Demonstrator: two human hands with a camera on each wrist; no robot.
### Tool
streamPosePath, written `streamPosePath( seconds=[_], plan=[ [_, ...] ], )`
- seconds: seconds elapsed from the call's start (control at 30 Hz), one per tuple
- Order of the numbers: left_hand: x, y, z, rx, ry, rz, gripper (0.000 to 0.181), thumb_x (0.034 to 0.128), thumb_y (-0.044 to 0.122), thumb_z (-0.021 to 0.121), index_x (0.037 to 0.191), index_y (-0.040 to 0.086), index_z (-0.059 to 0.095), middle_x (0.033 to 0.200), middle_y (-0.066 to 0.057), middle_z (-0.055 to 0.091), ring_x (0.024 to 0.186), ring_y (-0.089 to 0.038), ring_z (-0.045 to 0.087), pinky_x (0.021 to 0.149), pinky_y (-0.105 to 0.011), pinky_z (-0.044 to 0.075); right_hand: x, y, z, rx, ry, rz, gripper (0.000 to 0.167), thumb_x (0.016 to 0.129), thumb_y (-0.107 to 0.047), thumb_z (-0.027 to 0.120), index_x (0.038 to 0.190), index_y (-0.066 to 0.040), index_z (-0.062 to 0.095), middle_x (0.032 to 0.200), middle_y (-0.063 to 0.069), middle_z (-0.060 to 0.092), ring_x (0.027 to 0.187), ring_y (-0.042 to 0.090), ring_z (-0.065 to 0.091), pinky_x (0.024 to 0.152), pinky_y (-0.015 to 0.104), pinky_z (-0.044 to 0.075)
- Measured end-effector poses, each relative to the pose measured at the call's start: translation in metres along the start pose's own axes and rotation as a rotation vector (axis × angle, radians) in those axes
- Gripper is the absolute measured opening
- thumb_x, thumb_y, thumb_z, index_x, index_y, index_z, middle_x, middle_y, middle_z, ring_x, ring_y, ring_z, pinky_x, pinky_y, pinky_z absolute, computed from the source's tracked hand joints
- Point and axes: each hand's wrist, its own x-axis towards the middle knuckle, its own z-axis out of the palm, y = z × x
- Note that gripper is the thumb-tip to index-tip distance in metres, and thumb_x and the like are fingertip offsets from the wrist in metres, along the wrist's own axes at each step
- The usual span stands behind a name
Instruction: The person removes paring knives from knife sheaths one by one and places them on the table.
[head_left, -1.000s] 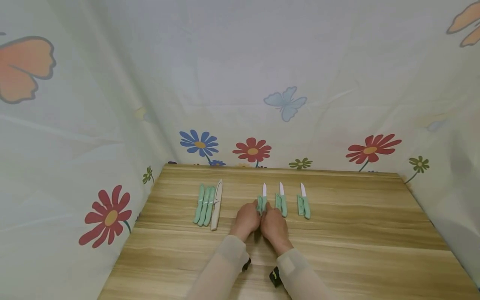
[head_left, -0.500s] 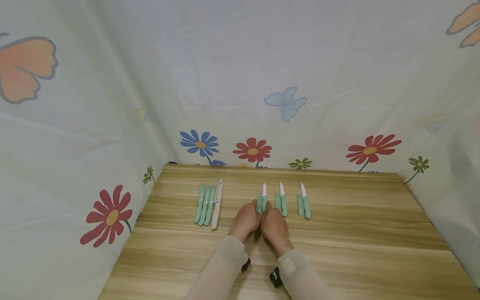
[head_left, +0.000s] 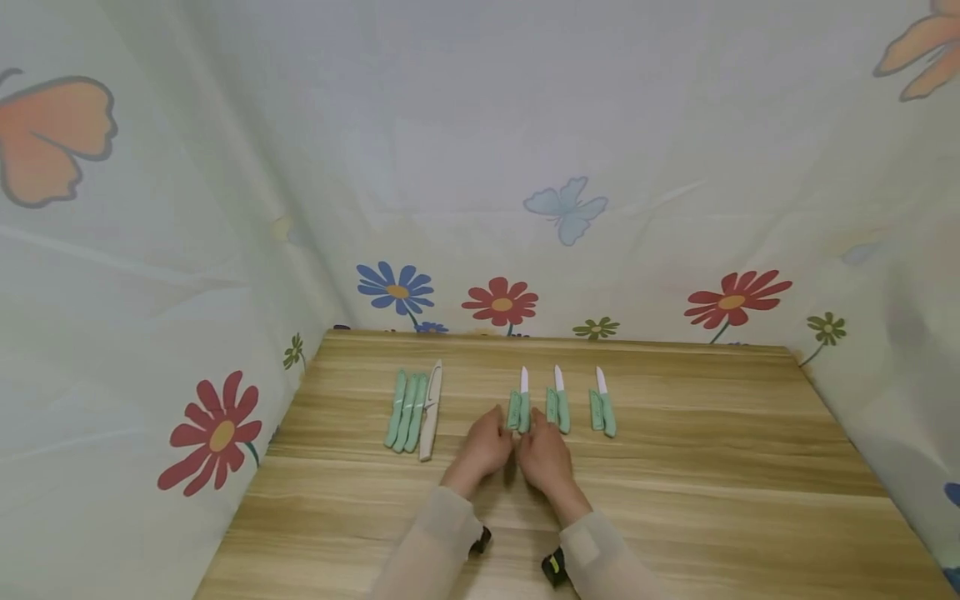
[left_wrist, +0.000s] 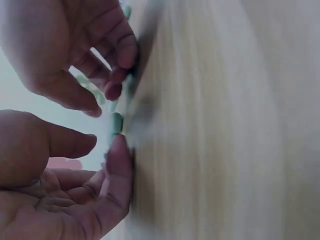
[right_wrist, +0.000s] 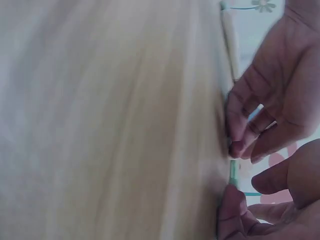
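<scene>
Both hands are low over the wooden table, with thumbs apart from their bent fingers. In the head view the left hand (head_left: 487,443) is by the lower end of a green sheath (head_left: 513,410). The right hand (head_left: 545,457) is by the handle of a green knife (head_left: 524,412) with a pale bare blade, lying beside that sheath. Between the left hand (left_wrist: 75,190) and right hand (left_wrist: 80,50), the left wrist view has a green end (left_wrist: 117,122). The right wrist view also has the left hand (right_wrist: 275,95) and right hand (right_wrist: 285,200). Neither hand visibly grips anything; light fingertip contact is unclear.
Two more green knives (head_left: 563,410) (head_left: 606,413) lie to the right, each with a sheath at its left. Further left are several green-handled pieces (head_left: 408,414) side by side and a longer cream knife (head_left: 431,421). Flower-printed cloth (head_left: 637,167) surrounds the table (head_left: 697,492).
The hands have drawn slightly back from the leftmost bare-bladed knife and sheath and spread a little apart, uncovering more of both. The head view has shifted slightly.
</scene>
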Motion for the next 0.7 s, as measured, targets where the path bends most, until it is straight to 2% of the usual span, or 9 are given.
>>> streamPosePath(
  seconds=[0.1,0.2,0.3,0.4,0.57,0.7],
  plan=[
    [-0.006,-0.005,-0.003,-0.025,0.003,0.016,0.054,0.1000,0.005,0.056,0.148,-0.015,0.042,0.099,-0.017,0.064,0.099,-0.030,0.062,0.093,-0.048,0.054,-0.005,-0.004,-0.001,0.094,-0.014,-0.007,0.049,0.100,-0.006,0.053,0.146,0.011,0.046,0.103,0.023,0.066,0.087,0.031,0.063,0.076,0.047,0.053],
    [-0.013,-0.010,-0.005,-0.020,0.017,0.026,0.051,0.1009,0.006,0.058,0.147,-0.013,0.045,0.100,-0.013,0.066,0.097,-0.024,0.062,0.090,-0.045,0.054,-0.009,-0.008,0.000,0.173,-0.022,-0.008,0.046,0.100,-0.004,0.054,0.143,0.010,0.050,0.089,0.014,0.061,0.075,0.021,0.056,0.068,0.036,0.048],
    [-0.022,-0.013,-0.009,-0.028,0.034,0.019,0.049,0.1012,0.006,0.058,0.146,-0.011,0.047,0.105,-0.015,0.068,0.097,-0.024,0.063,0.088,-0.045,0.055,-0.014,-0.012,0.002,0.224,-0.026,-0.010,0.043,0.099,-0.003,0.054,0.141,0.008,0.053,0.088,0.011,0.060,0.072,0.016,0.052,0.066,0.031,0.045],
    [-0.031,-0.014,-0.016,-0.020,0.068,0.013,0.047,0.1016,0.006,0.058,0.145,-0.009,0.050,0.108,-0.016,0.067,0.098,-0.026,0.064,0.087,-0.046,0.056,-0.019,-0.016,0.005,0.319,-0.061,0.004,0.041,0.101,-0.004,0.054,0.141,0.004,0.054,0.092,0.012,0.062,0.071,0.015,0.054,0.065,0.029,0.047],
    [-0.046,-0.014,-0.030,0.054,0.207,-0.004,0.043,0.1006,0.010,0.060,0.140,-0.006,0.057,0.116,-0.019,0.066,0.105,-0.036,0.062,0.091,-0.051,0.053,-0.023,-0.025,0.011,0.603,-0.181,0.070,0.041,0.101,-0.001,0.051,0.142,0.007,0.052,0.100,0.021,0.065,0.073,0.020,0.064,0.065,0.033,0.059],
    [-0.057,-0.017,-0.042,0.097,0.330,-0.051,0.044,0.0996,0.011,0.059,0.140,-0.005,0.058,0.132,-0.025,0.058,0.114,-0.045,0.054,0.094,-0.056,0.049,-0.024,-0.031,0.018,0.747,-0.262,0.083,0.043,0.101,0.001,0.051,0.143,0.011,0.049,0.110,0.027,0.066,0.088,0.024,0.070,0.078,0.040,0.063]
  ],
)
